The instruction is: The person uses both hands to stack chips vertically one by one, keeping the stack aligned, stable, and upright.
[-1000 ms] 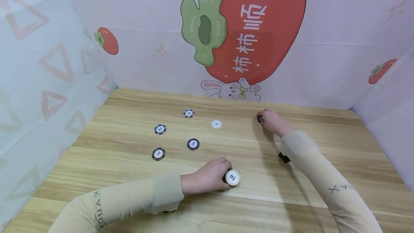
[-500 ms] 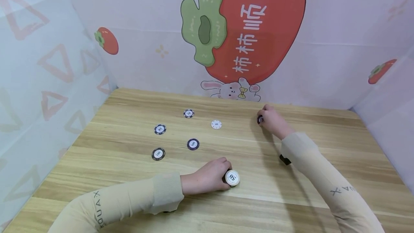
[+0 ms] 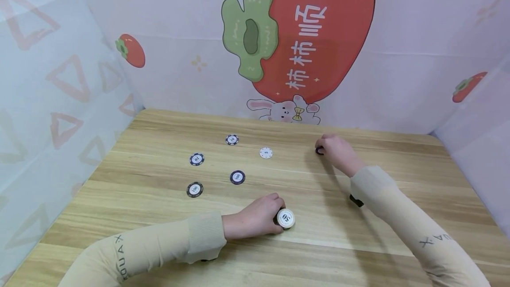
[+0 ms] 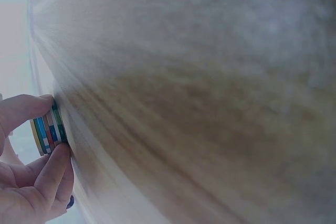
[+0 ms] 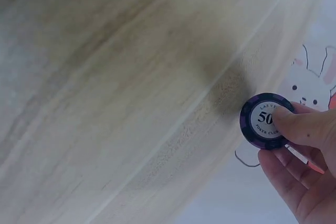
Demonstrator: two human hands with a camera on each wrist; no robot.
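Note:
A stack of poker chips (image 3: 286, 219), its pale top chip marked 50, is held by my left hand (image 3: 256, 217) near the middle of the table. Coloured edges of the stack (image 4: 49, 129) show between thumb and fingers in the left wrist view, close to the tabletop. Farther off to the right, my right hand (image 3: 338, 154) pinches one dark purple poker chip (image 5: 266, 121) between thumb and fingers. The thumb covers part of that chip's number. In the head view the purple chip (image 3: 319, 150) is tilted and mostly hidden by the fingers.
Several single chips lie flat left of the hands: two marked 10 (image 3: 232, 140), a white 5 (image 3: 266, 153), a purple 500 (image 3: 237, 177) and a dark 100 (image 3: 195, 189). The wooden table (image 3: 159, 136) ends at a printed cloth wall (image 3: 179, 83).
My right hand has shifted slightly toward me with the purple chip, which has tilted differently. The right forearm has swung a little to the right. My left hand and its stack have stayed still.

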